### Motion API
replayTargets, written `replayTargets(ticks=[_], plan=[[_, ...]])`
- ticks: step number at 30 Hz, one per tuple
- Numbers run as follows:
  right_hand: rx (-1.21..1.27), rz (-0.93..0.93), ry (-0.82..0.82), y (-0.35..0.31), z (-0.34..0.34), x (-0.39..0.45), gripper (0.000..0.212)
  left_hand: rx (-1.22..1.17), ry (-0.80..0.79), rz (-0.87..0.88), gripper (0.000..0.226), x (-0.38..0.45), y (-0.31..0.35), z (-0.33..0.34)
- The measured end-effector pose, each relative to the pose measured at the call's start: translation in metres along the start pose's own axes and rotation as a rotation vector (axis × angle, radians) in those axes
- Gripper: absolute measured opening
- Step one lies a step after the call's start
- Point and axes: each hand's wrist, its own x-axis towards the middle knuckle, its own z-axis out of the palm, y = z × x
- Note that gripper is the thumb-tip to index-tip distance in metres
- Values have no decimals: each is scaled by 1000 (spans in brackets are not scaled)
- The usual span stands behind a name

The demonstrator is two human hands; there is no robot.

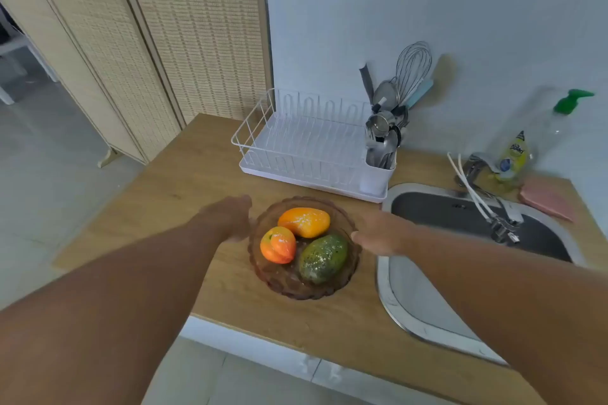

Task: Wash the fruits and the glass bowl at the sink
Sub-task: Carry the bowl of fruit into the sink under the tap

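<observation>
Where the wooden desk [164, 194] meets a pale wall, I see a woven folding screen [184, 33] behind it and a steel sink [394, 293] set in on the right. A white dish rack [296, 145] holds a caddy of utensils [383, 141]. Near the front, the glass bowl [283, 279] carries an orange mango [304, 221], a smaller orange fruit [278, 244] and a green fruit [324, 258], all dusted white. My left hand [230, 217] and right hand [378, 233] flank its rim, both spread, gripping nothing.
</observation>
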Motion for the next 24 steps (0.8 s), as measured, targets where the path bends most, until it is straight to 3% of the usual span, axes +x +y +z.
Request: replayTargets(ticks=[7,14,20,24], plan=[[117,88,-16,3,28,4,42,-80,-98,4,51,15,-12,26],[441,131,-36,6,46,13,34,-183,-124,54,13,23,-6,41],[544,136,26,18,53,10,29,-199,-149,30,14,21,12,35],[631,171,75,39,47,-6,15,-205,-131,62,15,18,44,28]])
